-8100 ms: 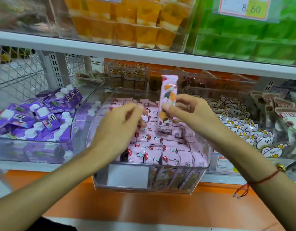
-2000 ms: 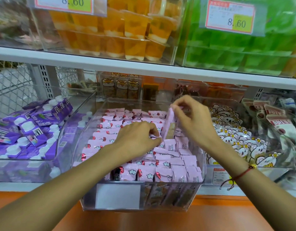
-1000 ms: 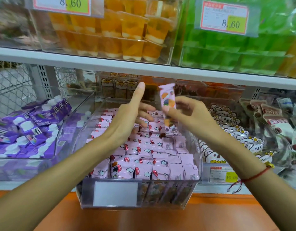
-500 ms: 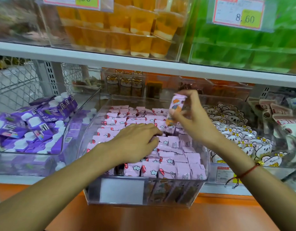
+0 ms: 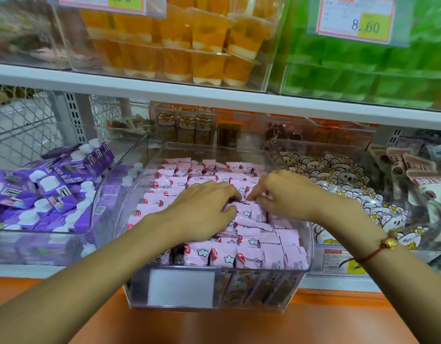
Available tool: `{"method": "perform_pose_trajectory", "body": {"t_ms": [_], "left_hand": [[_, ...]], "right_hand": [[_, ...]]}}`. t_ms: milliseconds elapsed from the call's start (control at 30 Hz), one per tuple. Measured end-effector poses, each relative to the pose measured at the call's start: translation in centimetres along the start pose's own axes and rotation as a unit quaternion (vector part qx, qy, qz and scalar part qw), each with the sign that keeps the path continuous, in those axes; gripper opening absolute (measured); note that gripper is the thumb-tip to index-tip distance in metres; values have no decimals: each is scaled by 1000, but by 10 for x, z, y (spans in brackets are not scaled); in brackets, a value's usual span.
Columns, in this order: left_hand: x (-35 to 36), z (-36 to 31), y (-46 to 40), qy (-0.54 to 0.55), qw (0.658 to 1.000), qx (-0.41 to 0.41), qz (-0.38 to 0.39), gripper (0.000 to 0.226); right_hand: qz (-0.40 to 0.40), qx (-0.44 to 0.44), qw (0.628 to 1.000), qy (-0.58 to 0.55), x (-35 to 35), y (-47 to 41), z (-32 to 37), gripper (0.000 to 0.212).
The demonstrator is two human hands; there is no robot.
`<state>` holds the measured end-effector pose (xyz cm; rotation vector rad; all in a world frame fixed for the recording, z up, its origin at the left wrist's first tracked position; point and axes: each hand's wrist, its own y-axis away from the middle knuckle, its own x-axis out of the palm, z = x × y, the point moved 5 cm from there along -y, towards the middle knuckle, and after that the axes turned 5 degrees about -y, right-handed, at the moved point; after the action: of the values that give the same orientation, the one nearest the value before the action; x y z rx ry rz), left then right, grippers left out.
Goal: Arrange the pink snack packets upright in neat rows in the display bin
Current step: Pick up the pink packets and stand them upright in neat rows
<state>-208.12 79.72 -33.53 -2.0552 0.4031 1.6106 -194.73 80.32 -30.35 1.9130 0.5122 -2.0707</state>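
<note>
Pink snack packets (image 5: 249,254) stand in rows and fill the clear display bin (image 5: 299,281) on the lower shelf. My left hand (image 5: 202,209) lies palm down on the middle rows, its bent fingers pressing on the packet tops. Just to its right, the fingertips of my right hand (image 5: 286,194) pinch the top of one pink packet (image 5: 243,203), which is sunk into the row between the two hands. Most of that packet is hidden by its neighbours and by my fingers.
A bin of purple cartons (image 5: 50,189) stands to the left and a bin of white cartoon packets (image 5: 351,184) to the right. The upper shelf edge (image 5: 214,95) hangs just above, carrying orange jelly cups (image 5: 189,45) and green items (image 5: 363,70). An orange ledge (image 5: 239,324) runs in front.
My right hand has come down with the pink packet from above the bin into the middle row. My left hand stayed on the packets and shifted slightly toward the right hand.
</note>
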Motion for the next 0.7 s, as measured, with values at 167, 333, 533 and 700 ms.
{"method": "perform_pose_trajectory", "body": {"t_ms": [167, 333, 533, 700], "left_hand": [[-3, -3, -2, 39, 998, 27, -36, 36], [19, -9, -3, 17, 993, 69, 97, 48], [18, -9, -1, 14, 993, 62, 95, 47], [18, -8, -1, 27, 993, 59, 96, 47]], "right_hand": [[-162, 64, 977, -118, -42, 0, -36, 19], [-101, 80, 991, -43, -37, -12, -42, 10], [26, 84, 994, 69, -12, -35, -35, 31], [64, 81, 994, 46, -9, -39, -38, 23]]}}
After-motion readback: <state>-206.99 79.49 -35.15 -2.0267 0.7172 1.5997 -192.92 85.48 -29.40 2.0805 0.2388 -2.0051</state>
